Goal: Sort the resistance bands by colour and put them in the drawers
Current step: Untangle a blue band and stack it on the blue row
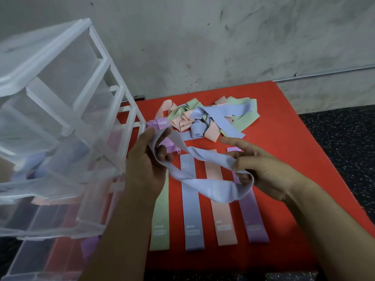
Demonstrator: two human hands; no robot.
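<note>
Head view: both hands hold one twisted pale blue band (203,185) above the red mat (284,138). The left hand (148,159) curls round one end and the right hand (263,169) pinches the other. A mixed pile (194,120) remains, so sorting seems midway. The next move probably calls for untwisting the band, then placing it with the blues in the drawer unit (60,118).

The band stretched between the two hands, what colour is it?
The band is pale blue, shown best in the head view.

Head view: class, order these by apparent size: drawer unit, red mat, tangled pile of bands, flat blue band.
1-2. Drawer unit and red mat: alike; the unit sits nearer the camera, so unranked.
3. Tangled pile of bands.
4. Flat blue band.
</note>
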